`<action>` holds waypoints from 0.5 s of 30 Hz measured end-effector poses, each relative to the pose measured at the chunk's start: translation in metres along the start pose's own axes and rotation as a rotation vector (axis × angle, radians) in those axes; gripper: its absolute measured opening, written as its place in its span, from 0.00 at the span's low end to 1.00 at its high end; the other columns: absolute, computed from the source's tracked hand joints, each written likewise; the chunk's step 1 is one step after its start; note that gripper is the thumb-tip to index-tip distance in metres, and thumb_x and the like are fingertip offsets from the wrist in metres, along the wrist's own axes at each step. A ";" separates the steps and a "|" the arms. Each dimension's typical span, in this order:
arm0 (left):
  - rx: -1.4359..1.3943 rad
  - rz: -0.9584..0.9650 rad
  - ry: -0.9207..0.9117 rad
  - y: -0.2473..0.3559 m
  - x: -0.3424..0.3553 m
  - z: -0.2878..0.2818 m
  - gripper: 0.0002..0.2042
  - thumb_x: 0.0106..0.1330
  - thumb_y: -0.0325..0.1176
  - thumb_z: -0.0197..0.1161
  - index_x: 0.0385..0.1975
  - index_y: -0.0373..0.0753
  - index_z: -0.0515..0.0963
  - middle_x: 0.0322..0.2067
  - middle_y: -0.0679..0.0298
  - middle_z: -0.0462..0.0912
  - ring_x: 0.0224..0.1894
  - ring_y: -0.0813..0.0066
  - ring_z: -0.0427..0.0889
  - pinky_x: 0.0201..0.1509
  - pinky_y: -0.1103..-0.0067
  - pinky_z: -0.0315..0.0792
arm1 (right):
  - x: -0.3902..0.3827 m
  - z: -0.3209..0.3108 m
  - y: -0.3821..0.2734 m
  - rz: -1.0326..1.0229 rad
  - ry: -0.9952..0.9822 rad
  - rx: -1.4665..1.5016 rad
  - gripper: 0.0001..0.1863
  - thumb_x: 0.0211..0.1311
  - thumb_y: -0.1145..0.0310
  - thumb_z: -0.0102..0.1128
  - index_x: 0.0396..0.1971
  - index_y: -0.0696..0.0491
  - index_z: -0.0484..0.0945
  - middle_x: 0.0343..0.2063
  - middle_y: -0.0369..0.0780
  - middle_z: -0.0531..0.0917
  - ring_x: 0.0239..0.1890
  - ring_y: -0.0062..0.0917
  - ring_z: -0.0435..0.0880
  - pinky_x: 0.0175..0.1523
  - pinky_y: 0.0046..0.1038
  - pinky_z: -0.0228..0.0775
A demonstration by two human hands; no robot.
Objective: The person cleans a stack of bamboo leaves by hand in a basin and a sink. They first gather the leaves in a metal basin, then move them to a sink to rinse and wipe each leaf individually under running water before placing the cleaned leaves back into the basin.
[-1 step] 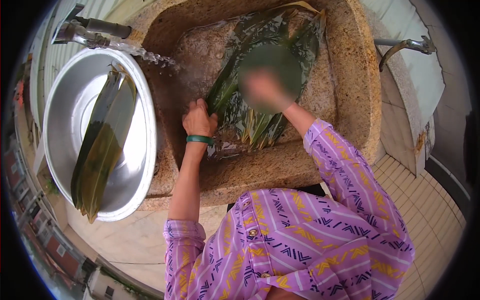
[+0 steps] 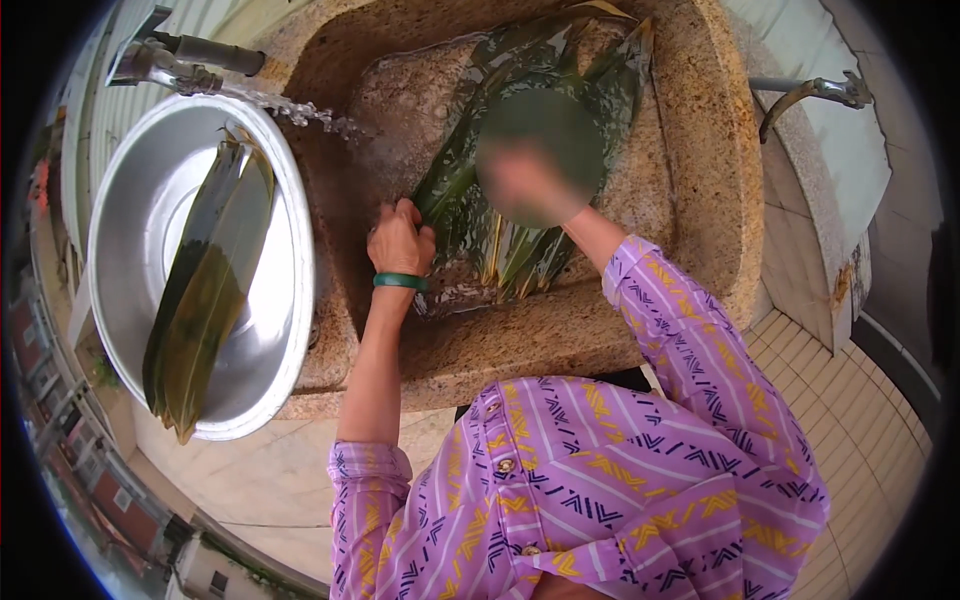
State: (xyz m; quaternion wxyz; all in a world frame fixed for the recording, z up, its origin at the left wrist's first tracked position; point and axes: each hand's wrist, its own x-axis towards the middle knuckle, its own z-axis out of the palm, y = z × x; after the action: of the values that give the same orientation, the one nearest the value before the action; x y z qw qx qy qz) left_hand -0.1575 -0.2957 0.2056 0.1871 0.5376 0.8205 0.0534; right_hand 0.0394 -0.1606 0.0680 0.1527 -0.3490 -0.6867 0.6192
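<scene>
A blurred patch covers my right hand (image 2: pixel 530 185); its fingers and grip cannot be read, nor what it touches. The same patch hides the middle of the leaves (image 2: pixel 470 215) in the sink (image 2: pixel 700 200). My left hand (image 2: pixel 400 240) shows its back only; the fingertips curl under at the leaf edge, out of sight. The lower leaf ends lie under rippling water, outlines unclear. The tap (image 2: pixel 185 55) is cut off at the dark fisheye rim. The street (image 2: pixel 70 470) at lower left is too small to make out.
</scene>
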 end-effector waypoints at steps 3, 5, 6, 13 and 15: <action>-0.075 -0.030 0.035 -0.003 -0.021 -0.008 0.10 0.45 0.29 0.59 0.27 0.40 0.68 0.30 0.55 0.71 0.30 0.52 0.73 0.32 0.62 0.67 | 0.001 0.026 -0.029 0.064 -0.155 0.770 0.10 0.61 0.69 0.45 0.41 0.54 0.70 0.28 0.31 0.73 0.27 0.16 0.71 0.32 0.20 0.69; -0.078 0.082 0.060 0.019 -0.023 -0.015 0.10 0.46 0.31 0.60 0.27 0.40 0.68 0.31 0.55 0.72 0.34 0.53 0.73 0.33 0.64 0.67 | 0.019 0.015 0.023 0.016 -0.051 0.624 0.10 0.60 0.70 0.46 0.41 0.54 0.70 0.31 0.32 0.74 0.28 0.16 0.72 0.33 0.20 0.69; -0.094 0.139 0.061 0.027 -0.023 -0.014 0.10 0.47 0.32 0.61 0.27 0.40 0.68 0.32 0.55 0.72 0.34 0.52 0.72 0.33 0.65 0.67 | 0.030 0.015 0.043 -0.010 0.068 0.485 0.10 0.60 0.71 0.47 0.41 0.55 0.70 0.33 0.32 0.75 0.30 0.16 0.73 0.34 0.19 0.70; -1.076 -0.238 -0.113 0.009 -0.033 0.010 0.12 0.54 0.37 0.63 0.30 0.35 0.71 0.25 0.63 0.76 0.30 0.74 0.75 0.36 0.77 0.69 | 0.013 0.002 -0.068 0.373 0.236 0.929 0.09 0.55 0.74 0.53 0.36 0.57 0.73 0.32 0.37 0.78 0.33 0.20 0.77 0.37 0.26 0.72; -1.488 -0.287 -0.169 -0.005 -0.026 0.025 0.10 0.54 0.32 0.63 0.30 0.33 0.74 0.25 0.65 0.78 0.31 0.80 0.74 0.36 0.80 0.69 | 0.015 0.010 -0.092 0.228 0.202 0.822 0.11 0.56 0.73 0.53 0.40 0.57 0.71 0.34 0.38 0.78 0.34 0.19 0.77 0.40 0.24 0.72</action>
State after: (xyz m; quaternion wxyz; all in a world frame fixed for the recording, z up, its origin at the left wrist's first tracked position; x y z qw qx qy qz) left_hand -0.1439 -0.3241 0.1873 0.5676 0.1599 0.6128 0.5261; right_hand -0.0041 -0.1574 0.1507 0.2758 -0.3917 -0.3217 0.8167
